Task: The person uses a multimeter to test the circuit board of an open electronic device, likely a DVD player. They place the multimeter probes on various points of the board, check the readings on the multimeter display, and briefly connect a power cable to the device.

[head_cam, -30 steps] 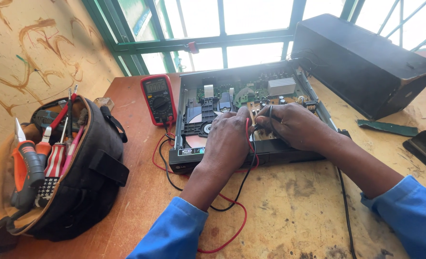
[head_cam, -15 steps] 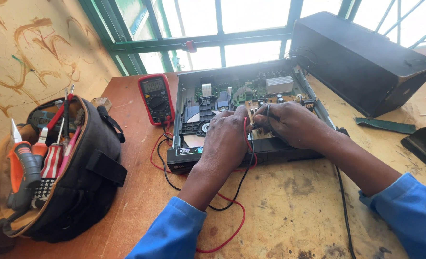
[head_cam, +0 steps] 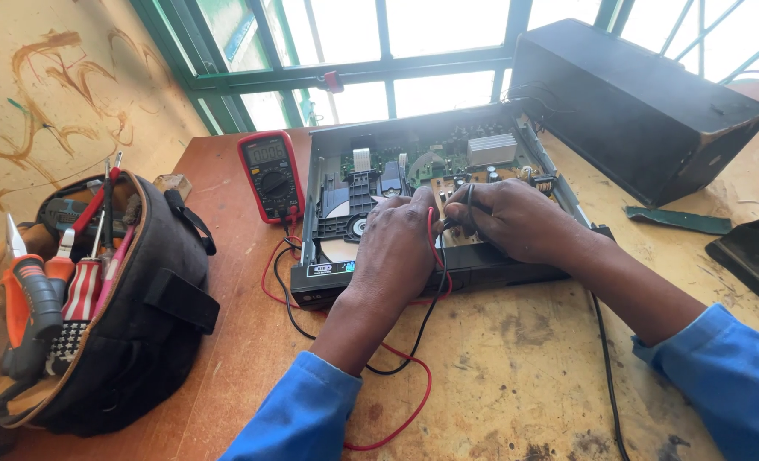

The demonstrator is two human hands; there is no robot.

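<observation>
Head view: one opened disc player (head_cam: 413, 183) on the table (head_cam: 516, 376), both hands inside. Left hand (head_cam: 401, 243) clenched around one red probe (head_cam: 431, 224); right hand (head_cam: 516, 218) pinching one black probe (head_cam: 468, 198). One red meter (head_cam: 270, 175) beside; one tool bag (head_cam: 131, 316) at left; one black speaker (head_cam: 635, 102) behind.

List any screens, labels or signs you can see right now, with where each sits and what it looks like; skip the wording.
Multimeter screen: small grey rectangle atop the red-and-black meter, left of the open player.
Front-panel label: small pale strip with a blue patch, on the player's black front edge, left of the left hand.
Window sign: blue-and-white slanted strip behind the green frame, top left.
Right hand covers part of the board; nothing readable there.
</observation>
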